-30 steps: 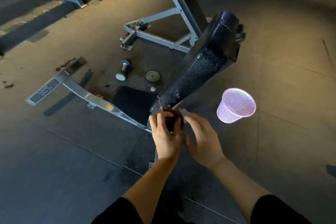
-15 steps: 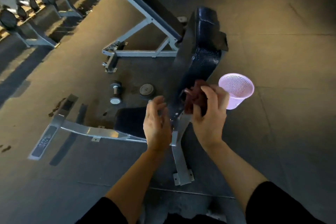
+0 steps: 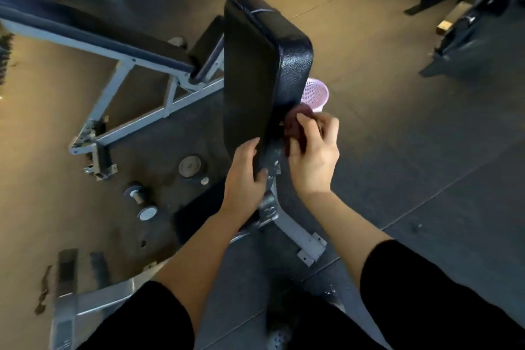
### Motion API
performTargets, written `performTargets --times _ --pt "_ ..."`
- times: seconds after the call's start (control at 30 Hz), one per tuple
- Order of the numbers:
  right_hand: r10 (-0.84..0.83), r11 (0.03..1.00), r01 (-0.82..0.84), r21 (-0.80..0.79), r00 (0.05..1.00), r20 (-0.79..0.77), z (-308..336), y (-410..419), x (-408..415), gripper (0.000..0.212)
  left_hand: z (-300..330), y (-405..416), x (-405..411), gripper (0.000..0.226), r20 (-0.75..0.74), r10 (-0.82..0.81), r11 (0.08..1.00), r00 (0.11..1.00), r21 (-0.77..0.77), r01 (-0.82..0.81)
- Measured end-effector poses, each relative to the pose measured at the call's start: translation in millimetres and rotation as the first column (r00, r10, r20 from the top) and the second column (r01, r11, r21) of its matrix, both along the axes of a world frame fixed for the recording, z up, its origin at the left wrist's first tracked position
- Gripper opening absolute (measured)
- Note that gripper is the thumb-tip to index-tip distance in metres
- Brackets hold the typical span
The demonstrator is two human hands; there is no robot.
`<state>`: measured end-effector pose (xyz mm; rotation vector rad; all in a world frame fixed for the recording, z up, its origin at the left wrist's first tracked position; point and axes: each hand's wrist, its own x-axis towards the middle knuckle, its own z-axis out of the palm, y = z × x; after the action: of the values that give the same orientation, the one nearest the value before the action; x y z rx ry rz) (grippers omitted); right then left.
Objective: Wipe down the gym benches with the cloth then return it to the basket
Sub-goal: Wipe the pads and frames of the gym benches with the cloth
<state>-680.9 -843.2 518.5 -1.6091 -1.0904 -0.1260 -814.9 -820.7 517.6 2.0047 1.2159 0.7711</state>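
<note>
Over on the left a second bench (image 3: 93, 34) stretches away on its pale steel frame, and on the floor (image 3: 397, 150) below it lie a small dumbbell (image 3: 141, 203) and a round weight plate (image 3: 189, 166). Nearer the middle stands the bench being cleaned, its black backrest pad (image 3: 255, 71) tipped up steeply. The person's left hand (image 3: 244, 176) grips the lower end of that pad, fingers (image 3: 251, 148) curled over the front face and thumb pressed on the side edge, steadying it. Just to the right, the right hand (image 3: 314, 156) holds a bunched dark red cloth (image 3: 297, 126), fingers wrapped around it, pressing it against the pad's right side edge low down. Behind the cloth, partly hidden by the pad, the pink mesh basket (image 3: 316, 95) sits on the floor, close at hand. Further right, dark equipment (image 3: 471, 8) stands blurred in the corner.

I'd judge the wiping is under way, on the side of this backrest. The next move seems to call for running the cloth up along that edge and across the broad front face, with the left hand bracing the pad against the push. The other bench looks unwiped as far as I can tell, so the basket comes later.
</note>
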Motion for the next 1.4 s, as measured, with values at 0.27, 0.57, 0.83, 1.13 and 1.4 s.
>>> performTargets --times 0.27,0.57,0.83,1.13,1.4 --pt "0.127 0.972 -0.124 -0.199 0.992 0.002 -26 -1 -5 0.032 19 8 5 0.068 -0.101 -0.05 0.998 0.994 -0.036 0.047" --pt "0.166 0.975 -0.152 -0.165 0.983 0.074 -13 15 8 0.032 35 25 22 0.07 -0.128 -0.002 1.0 0.992 0.009 0.003" --pt "0.013 0.999 -0.009 0.042 0.995 -0.104 16 15 15 0.039 35 28 16 0.069 -0.12 -0.017 1.0 0.993 0.007 0.018" --pt "0.01 0.986 -0.032 -0.164 0.991 -0.131 -26 21 -13 0.04 31 40 7 0.076 -0.103 -0.106 0.994 0.989 -0.008 0.106" --pt "-0.18 0.977 0.2 0.075 0.96 -0.213 13 30 -20 0.042 28 43 2 0.077 -0.076 -0.154 0.988 0.985 -0.018 0.153"
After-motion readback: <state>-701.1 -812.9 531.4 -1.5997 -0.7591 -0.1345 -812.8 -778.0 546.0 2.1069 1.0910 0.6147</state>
